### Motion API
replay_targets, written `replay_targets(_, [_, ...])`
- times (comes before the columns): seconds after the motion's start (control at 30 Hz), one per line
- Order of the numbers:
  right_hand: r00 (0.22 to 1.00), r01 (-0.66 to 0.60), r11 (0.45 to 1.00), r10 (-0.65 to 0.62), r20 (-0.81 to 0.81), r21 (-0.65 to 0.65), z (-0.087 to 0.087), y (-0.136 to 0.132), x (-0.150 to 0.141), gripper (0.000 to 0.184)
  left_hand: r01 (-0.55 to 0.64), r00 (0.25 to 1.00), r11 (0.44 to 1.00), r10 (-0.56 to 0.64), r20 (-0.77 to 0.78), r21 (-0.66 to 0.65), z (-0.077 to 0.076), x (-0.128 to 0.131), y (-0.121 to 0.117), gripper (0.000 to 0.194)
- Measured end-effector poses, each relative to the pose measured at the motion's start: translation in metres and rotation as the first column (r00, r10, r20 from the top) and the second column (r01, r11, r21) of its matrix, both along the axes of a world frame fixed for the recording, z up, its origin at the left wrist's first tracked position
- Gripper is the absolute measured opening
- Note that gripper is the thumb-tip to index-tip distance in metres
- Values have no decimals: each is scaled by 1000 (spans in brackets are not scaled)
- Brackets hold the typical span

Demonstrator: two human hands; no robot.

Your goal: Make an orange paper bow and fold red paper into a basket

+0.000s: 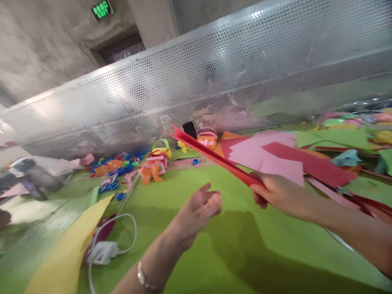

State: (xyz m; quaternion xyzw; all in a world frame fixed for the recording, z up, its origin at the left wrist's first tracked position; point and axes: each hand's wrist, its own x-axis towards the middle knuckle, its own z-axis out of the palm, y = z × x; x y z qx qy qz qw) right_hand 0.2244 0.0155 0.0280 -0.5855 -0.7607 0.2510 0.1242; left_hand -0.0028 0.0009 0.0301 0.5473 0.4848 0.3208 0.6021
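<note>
Matt paper [216, 156], shiny metal screen [260, 49]

Green table [162, 200] was busiest along its far edge

A pink paper sheet [254, 149] and a red paper sheet [315, 165] overlapped toward the far right corner. A black phone [190, 130] sat by the far edge, orange paper strips [151, 171] left of it. Toward the near left corner, a white adapter [105, 252] lay beside a yellow paper sheet [67, 249].

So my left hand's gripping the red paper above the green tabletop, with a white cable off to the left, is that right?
No: the head view shows your right hand, not your left hand, gripping the red paper above the green tabletop, with a white cable off to the left.
</note>
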Motion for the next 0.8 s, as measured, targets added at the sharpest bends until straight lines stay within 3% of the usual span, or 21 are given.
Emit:
replay_targets(0.07, [999,-23,1000,23,-24,-14,-11,-11,-17,34,-55,942,991,92,322,-120,-9,20,-7,80])
replay_targets(0.13, [995,-60,997,56,-88,-44,-21,-22,-24,48,-154,883,970,221,415,-189,-16,30,-7,83])
replay_targets(0.2, [983,-96,991,81,-166,-88,-29,-30,-24,59,-190,853,957,272,445,-220,-23,30,-3,84])
replay_targets(0.27, [973,-122,978,85,-216,-168,-32,-33,-22,64,-161,848,963,246,470,-214,-30,26,0,84])
replay_targets(0.43, [921,-230,917,98,-376,-324,-30,-30,-17,39,-117,878,979,181,443,-168,-40,20,-1,81])
replay_targets(0.53, [871,-307,879,104,-481,-365,-32,-26,-11,45,-124,873,973,200,446,-194,-38,22,-1,72])
replay_targets(0.63, [850,-144,886,-118,-513,-442,-37,-23,-6,52,-179,853,949,282,439,-261,-32,23,5,53])
replay_targets(0.7, [802,-30,895,-244,-546,-445,-40,-20,-6,47,-218,831,926,342,438,-308,-29,23,9,39])
replay_targets(0.8, [747,30,919,-282,-601,-393,-45,-13,-10,37,-241,821,899,390,416,-366,-27,24,12,25])
